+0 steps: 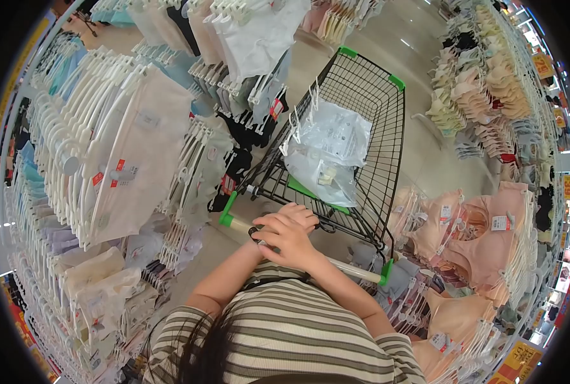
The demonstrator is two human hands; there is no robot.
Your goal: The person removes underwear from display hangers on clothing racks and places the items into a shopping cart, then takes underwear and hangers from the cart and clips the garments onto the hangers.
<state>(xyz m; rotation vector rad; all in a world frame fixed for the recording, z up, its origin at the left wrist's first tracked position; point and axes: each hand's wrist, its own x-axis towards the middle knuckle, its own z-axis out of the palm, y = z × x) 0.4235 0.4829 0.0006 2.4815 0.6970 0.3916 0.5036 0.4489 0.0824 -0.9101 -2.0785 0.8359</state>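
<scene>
My left hand [301, 215] lies over the shopping cart's handlebar [349, 270], its fingers loosely extended and partly hidden. Across its back and wrist rests my right hand [286, 240], with the fingers apart and draped near a black wristband [254, 233]. Neither hand appears to hold anything. Ahead of them stands a black wire shopping cart [387, 121] with green corner pieces. In its basket are clear plastic-wrapped packages [336, 134] with white hangers [293, 125] sticking out on the left side.
Left of the cart, racks hold pale undergarments [141, 147] on white hangers with red tags. Pink bras [490, 243] hang close on the right, and more bras [474, 89] line the rack farther ahead. Shiny floor [419, 160] shows between the cart and the right racks.
</scene>
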